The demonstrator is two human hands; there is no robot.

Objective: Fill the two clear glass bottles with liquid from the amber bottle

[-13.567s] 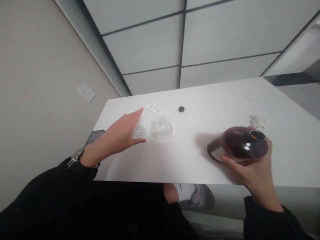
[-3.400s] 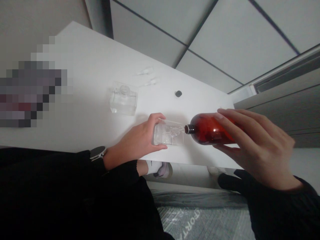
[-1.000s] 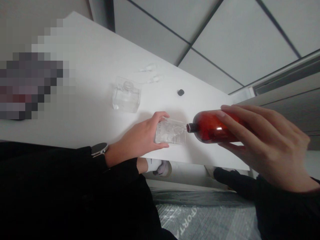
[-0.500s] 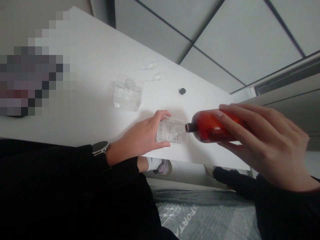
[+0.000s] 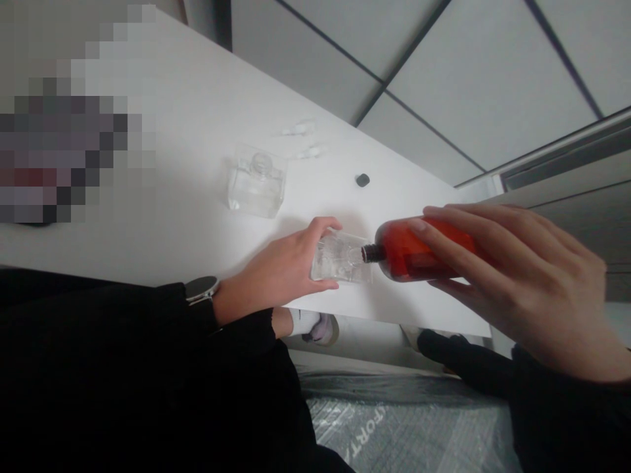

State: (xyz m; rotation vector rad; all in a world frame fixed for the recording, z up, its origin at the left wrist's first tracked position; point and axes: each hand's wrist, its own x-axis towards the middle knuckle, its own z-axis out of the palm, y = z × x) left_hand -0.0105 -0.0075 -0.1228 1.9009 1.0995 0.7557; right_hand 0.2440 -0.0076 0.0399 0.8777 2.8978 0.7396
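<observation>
My left hand (image 5: pixel 280 269) is wrapped round a small clear glass bottle (image 5: pixel 342 257) that stands near the front edge of the white table (image 5: pixel 187 144). My right hand (image 5: pixel 517 276) grips an amber brown bottle (image 5: pixel 419 249), tipped on its side. Its black neck touches the top of the small clear bottle. A second, larger clear square bottle (image 5: pixel 256 184) stands further back on the table, apart from both hands.
A small black cap (image 5: pixel 363 179) lies on the table behind the bottles. Two clear plastic pieces (image 5: pixel 303 138) lie near the table's far edge. A blurred dark object sits at the left. Below the table edge are feet in white shoes (image 5: pixel 315 325).
The amber bottle has moved slightly left, its neck closer onto the small clear bottle. My left hand keeps its hold. The view has shifted a little.
</observation>
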